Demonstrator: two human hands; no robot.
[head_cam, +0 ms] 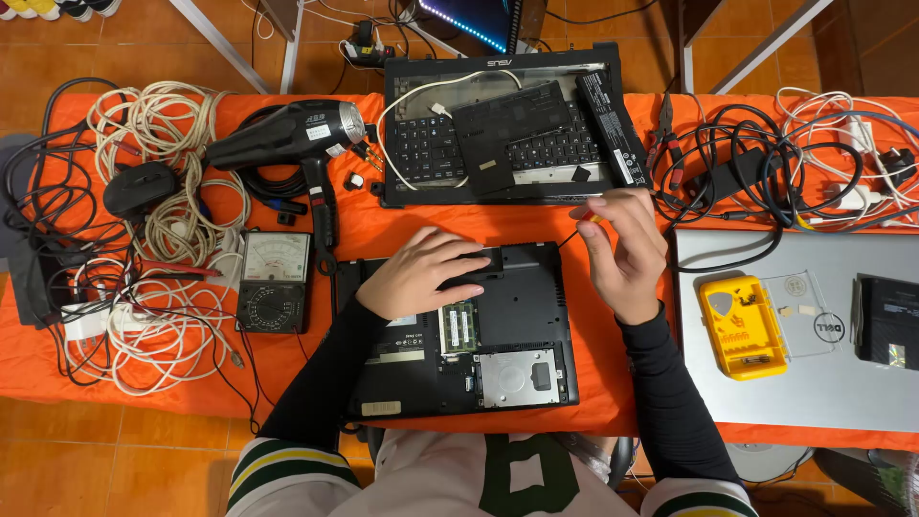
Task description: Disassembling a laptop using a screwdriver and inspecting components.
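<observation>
An open black laptop base (pixel 522 316) lies upside down on the orange table (pixel 593 383), its memory sticks (pixel 459 327) and silver drive (pixel 520 375) exposed. My left hand (pixel 421 270) rests flat on the laptop's upper left part. My right hand (pixel 622 249) hovers at the laptop's upper right corner, fingers closed on a small screwdriver (pixel 586 220) with an orange and yellow handle, whose thin shaft points down-left toward the laptop's edge.
A dismantled laptop keyboard frame (pixel 498 134) with loose black panels lies behind. A black heat gun (pixel 287 139), an analog multimeter (pixel 275 282) and cable tangles (pixel 153 230) fill the left. At right sit a grey closed laptop (pixel 814 383), a yellow bit case (pixel 742 325), pliers (pixel 667 144) and more cables.
</observation>
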